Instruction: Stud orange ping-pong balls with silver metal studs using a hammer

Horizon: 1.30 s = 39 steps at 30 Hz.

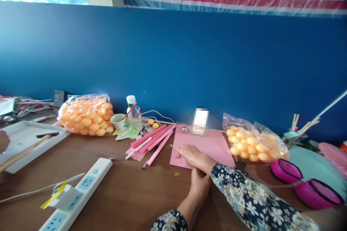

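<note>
A sheet of pink paper [214,148] lies flat on the brown table. My right hand [193,155] rests palm down on it, fingers stretched to the left. Just beside those fingertips is a small shiny metal piece [178,157]. My left hand [200,184] is at the paper's near edge, below my right wrist, which hides its fingers. Towards the paper's far left corner sits a shiny metal ball [184,129]. Left of the sheet lie pink paper strips [159,140], with a white stick [138,148] across them and a dark pen [149,158] partly beneath.
Bags of orange balls stand at left [89,117] and right [249,146]. Nearer are a white power strip [89,182] and, far left, a white tray [58,135]. A bottle [134,112] and paper cup [118,122] stand behind; magenta mesh cups [317,194] lie right.
</note>
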Tool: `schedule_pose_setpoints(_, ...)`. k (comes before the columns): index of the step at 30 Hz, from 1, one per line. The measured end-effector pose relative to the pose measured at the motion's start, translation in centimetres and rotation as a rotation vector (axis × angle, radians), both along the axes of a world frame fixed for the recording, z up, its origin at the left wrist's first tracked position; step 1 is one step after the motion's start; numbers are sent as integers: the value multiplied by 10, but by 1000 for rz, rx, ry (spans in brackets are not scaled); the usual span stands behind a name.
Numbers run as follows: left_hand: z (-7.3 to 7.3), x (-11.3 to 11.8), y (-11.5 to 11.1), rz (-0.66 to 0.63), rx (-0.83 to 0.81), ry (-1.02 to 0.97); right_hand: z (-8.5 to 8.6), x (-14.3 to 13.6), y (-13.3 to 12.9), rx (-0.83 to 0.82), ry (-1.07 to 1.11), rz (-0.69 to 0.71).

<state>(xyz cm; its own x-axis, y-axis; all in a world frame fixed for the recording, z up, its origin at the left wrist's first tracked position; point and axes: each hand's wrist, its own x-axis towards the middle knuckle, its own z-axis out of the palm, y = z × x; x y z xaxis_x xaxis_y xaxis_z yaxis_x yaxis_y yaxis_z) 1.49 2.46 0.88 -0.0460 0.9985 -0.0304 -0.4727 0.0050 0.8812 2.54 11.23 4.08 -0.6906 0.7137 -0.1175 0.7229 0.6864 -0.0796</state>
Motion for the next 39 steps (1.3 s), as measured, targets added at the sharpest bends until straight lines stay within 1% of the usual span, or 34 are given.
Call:
schedule_pose_setpoints(5,-2,1,1,-25,4,-8,-1,2,3,9,19,-10)
schedule_pose_setpoints(8,-8,2,2,-35,-21,8,-1,4,5,1,63,-26)
schedule_pose_setpoints(13,-19,4,6,-14,-60,117,4,9,7,-41,193,-36)
schedule_pose_setpoints(18,-20,4,7,-25,-57,135,13,14,6,-66,346,-76)
schedule_pose_setpoints(21,-20,4,7,-24,-71,136,21,20,-1,-63,436,-121)
schedule_pose_setpoints(24,-20,4,7,-5,-72,158,31,29,-13,-116,611,-181)
schedule_pose_setpoints(27,-18,3,8,-28,-47,180,42,41,-27,-191,809,-229)
schedule_pose_setpoints(31,-16,3,9,-59,-33,150,51,60,-44,-208,927,-307)
schedule_pose_setpoints(34,-16,2,8,-69,-12,129,48,76,-56,-272,1008,-382)
schedule_pose_setpoints(39,-14,2,6,-65,-32,164,25,96,-74,-442,1204,-473)
